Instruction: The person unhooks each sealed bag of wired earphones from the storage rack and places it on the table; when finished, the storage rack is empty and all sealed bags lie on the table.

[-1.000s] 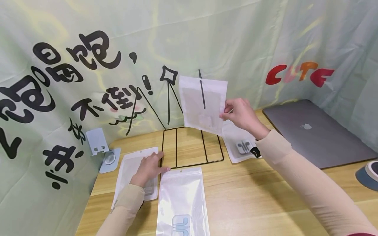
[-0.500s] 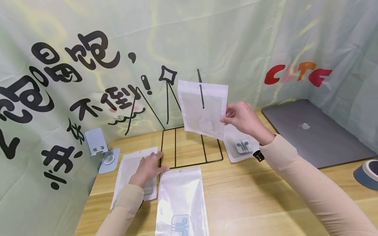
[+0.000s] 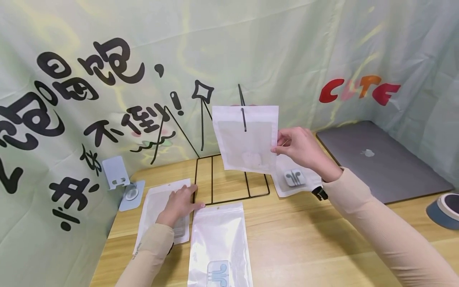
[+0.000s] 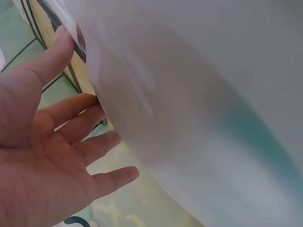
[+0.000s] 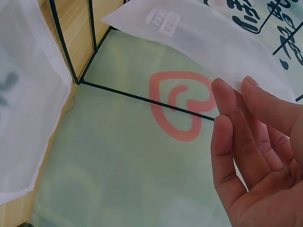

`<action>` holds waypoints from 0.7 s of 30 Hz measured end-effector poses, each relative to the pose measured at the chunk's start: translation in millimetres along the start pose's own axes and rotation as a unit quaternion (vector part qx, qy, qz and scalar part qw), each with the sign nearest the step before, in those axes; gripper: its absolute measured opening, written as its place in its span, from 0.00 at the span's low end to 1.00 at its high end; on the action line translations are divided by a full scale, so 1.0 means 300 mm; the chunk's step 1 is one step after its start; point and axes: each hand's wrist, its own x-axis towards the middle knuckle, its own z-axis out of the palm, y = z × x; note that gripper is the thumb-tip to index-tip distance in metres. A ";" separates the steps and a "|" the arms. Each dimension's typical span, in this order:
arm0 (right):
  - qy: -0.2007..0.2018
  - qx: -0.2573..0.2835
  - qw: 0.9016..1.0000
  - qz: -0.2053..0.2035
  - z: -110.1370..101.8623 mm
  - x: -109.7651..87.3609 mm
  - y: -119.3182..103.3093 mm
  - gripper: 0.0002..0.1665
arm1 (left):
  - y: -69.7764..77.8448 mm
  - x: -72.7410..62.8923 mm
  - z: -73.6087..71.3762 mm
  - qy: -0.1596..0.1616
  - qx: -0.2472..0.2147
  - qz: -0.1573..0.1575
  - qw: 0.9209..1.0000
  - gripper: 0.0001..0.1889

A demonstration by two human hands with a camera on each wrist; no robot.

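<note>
A white zip pouch [image 3: 247,139] hangs on the forward-pointing prong of a black wire display stand [image 3: 233,199], the prong passing through its hole. A pale shape shows faintly inside. My right hand [image 3: 303,147] pinches the pouch's right edge between thumb and fingers; in the right wrist view the thumb [image 5: 270,101] lies at the pouch's edge. My left hand [image 3: 179,204] lies with fingers spread at the stand base's front left corner, over part of a flat pouch [image 3: 154,203]. Its thumb touches the black frame in the left wrist view, beside a pouch [image 4: 165,104] that fills much of that view.
A glossy pouch [image 3: 218,227] with an earphone picture lies in front of the stand, and another pouch [image 3: 281,183] lies to its right. A closed laptop [image 3: 380,159] is at the right, with a round blue-and-white object [image 3: 442,213] nearby. A phone holder [image 3: 130,195] stands at the left.
My right hand has drawn the hanging pouch forward and down along the prong, its hole now closer to the prong's tip. The pouch has turned to face forward more squarely. My left hand stays put.
</note>
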 end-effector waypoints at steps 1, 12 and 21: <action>0.000 0.002 1.000 0.000 -0.001 -0.003 -0.002 0.08 | 0.000 0.001 0.000 0.000 0.000 -0.001 1.000 0.38; 0.005 -0.008 1.000 -0.007 -0.010 -0.041 -0.012 0.09 | -0.001 0.002 0.005 0.006 0.003 0.003 1.000 0.39; -0.006 0.014 1.000 -0.014 -0.015 -0.069 -0.013 0.10 | -0.002 0.003 0.007 0.008 0.004 0.002 1.000 0.39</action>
